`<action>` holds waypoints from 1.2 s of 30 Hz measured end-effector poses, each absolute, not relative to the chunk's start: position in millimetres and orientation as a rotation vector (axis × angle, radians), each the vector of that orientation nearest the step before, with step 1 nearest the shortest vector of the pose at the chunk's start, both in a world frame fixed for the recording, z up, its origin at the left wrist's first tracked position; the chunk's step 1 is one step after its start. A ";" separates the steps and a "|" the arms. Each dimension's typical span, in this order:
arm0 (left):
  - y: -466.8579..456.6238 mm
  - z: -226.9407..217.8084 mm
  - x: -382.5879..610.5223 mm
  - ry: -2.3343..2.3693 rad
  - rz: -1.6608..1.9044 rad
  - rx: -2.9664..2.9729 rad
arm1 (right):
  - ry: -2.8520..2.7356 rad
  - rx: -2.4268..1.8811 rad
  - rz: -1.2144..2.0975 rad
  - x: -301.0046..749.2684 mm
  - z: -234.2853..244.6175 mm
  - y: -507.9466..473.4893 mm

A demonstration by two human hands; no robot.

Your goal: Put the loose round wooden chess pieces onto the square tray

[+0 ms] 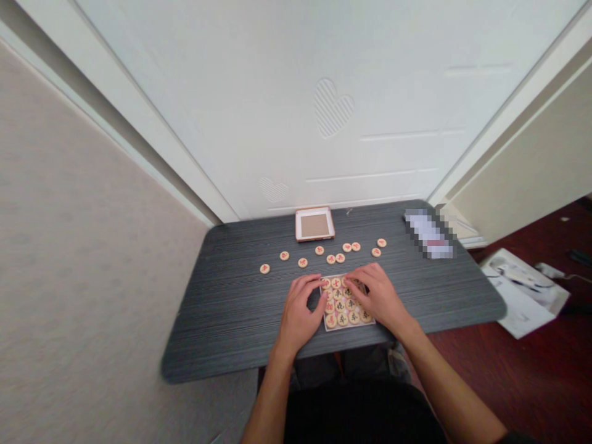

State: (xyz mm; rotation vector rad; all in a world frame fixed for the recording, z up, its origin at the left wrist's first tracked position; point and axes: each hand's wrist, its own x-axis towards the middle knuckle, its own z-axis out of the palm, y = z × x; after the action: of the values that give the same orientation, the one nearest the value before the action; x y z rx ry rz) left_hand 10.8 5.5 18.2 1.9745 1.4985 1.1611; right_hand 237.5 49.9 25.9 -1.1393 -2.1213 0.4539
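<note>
Low in the middle of the table, a shallow square box (350, 327) holds rows of round wooden xiangqi pieces (342, 319) with red and black characters. My left hand (301, 309) rests at the box's left side, its fingers curved and thumb apart, the fingertips touching the upper left corner pieces. From the right, my right hand (377, 295) reaches over the box's upper right part. Its thumb and index fingertip come close together at a xiangqi piece (345, 282) in the top row. The right hand hides the pieces in the upper right corner.
Several loose pieces with red characters (302, 263) lie scattered beyond the box on the dark table (222, 308). An open box lid (314, 226) lies at the back edge, before a white door. A blurred-out object (428, 234) lies at the right; a white carton (522, 296) stands on the floor.
</note>
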 end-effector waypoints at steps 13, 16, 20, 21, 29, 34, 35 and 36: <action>5.6 19.7 11.1 1.508 1.149 1.979 | -2.152 -1.142 0.434 237.7 18.3 48.9; 5.8 19.7 10.8 1.505 1.145 1.987 | -2.150 -1.147 0.440 237.3 18.4 48.9; 5.5 19.2 11.0 1.509 1.145 1.982 | -2.137 -1.151 0.436 237.6 20.6 46.5; 5.5 18.9 11.0 1.511 1.143 1.981 | -2.131 -1.149 0.433 237.8 21.1 45.9; 5.6 18.1 10.0 1.531 1.129 2.007 | -2.023 -1.173 0.371 247.0 22.8 44.6; 5.5 17.8 10.5 1.555 1.119 1.998 | -1.965 -1.227 0.354 258.4 18.8 44.9; 5.5 17.7 10.6 1.555 1.118 1.995 | -1.956 -1.237 0.358 260.5 17.7 45.0; 5.6 17.7 10.6 1.555 1.116 1.993 | -1.948 -1.245 0.363 262.4 16.6 45.2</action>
State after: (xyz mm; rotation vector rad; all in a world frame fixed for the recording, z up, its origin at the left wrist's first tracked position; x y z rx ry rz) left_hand 10.6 5.6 17.7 1.9934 1.5545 1.1163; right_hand 262.4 45.2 16.6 -1.2447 -1.9476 0.3626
